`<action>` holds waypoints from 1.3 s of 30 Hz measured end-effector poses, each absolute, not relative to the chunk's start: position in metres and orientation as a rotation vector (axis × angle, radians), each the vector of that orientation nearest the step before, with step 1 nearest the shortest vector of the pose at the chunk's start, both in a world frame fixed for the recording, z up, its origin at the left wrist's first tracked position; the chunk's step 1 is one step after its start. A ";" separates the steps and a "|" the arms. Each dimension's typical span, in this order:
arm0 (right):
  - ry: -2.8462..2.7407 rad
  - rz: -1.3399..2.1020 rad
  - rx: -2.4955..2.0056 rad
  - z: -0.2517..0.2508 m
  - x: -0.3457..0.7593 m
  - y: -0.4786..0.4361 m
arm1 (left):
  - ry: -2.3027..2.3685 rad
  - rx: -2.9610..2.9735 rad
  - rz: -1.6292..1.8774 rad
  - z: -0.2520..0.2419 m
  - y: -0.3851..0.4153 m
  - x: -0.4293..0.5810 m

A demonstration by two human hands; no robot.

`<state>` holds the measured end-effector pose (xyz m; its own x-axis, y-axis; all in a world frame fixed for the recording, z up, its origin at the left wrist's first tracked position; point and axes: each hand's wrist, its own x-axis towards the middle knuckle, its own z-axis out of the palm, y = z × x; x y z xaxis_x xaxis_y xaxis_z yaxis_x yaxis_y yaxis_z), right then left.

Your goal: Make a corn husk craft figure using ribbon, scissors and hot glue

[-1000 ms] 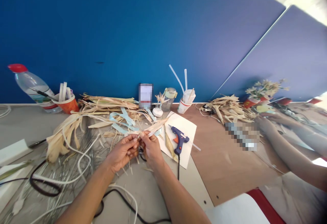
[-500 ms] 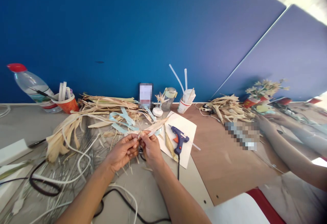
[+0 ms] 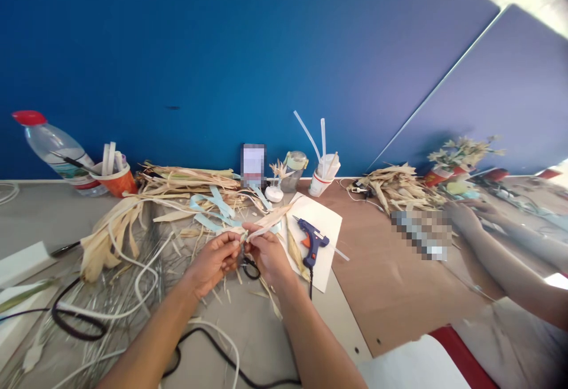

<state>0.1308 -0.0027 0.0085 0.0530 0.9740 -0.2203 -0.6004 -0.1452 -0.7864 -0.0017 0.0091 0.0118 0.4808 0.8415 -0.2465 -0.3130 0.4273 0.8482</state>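
Note:
My left hand is closed in a pinch, thumb against fingertips, on the small bound-looking end of a pale corn husk piece. Right beside it, my right hand grips the same end, its index finger raised a little over the husk. From the fingers the husk fans out to the upper right. The exact contact under the fingertips is partly hidden. To the right, a blue glue gun lies on a white sheet, next to a loose yellowish husk.
Behind the hands lie husk strips and light-blue ribbon. Thin wires and white and black cables spread at left. A plastic bottle and cups stand along the blue partition. At right, a co-worker's arms rest over the table.
My right hand has shifted slightly right and its index finger has lifted. A black cable loop and a thin husk piece beneath it now show more. My left hand stays nearly in place.

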 end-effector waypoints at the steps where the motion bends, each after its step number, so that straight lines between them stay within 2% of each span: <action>1: -0.562 1.497 -0.918 0.009 0.132 -0.003 | 0.763 0.842 0.805 0.012 0.009 -0.001; 19: -0.809 1.109 -1.176 0.014 0.130 -0.004 | 0.856 0.890 0.777 0.014 0.005 0.002; 39: -0.839 1.186 -1.218 0.010 0.128 -0.005 | 0.892 0.936 0.877 0.005 0.007 0.005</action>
<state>0.1276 -0.0055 0.0103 0.2250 0.9680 -0.1112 -0.2174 -0.0614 -0.9741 0.0051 0.0066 0.0055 0.3648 0.9003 -0.2375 -0.2223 0.3319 0.9167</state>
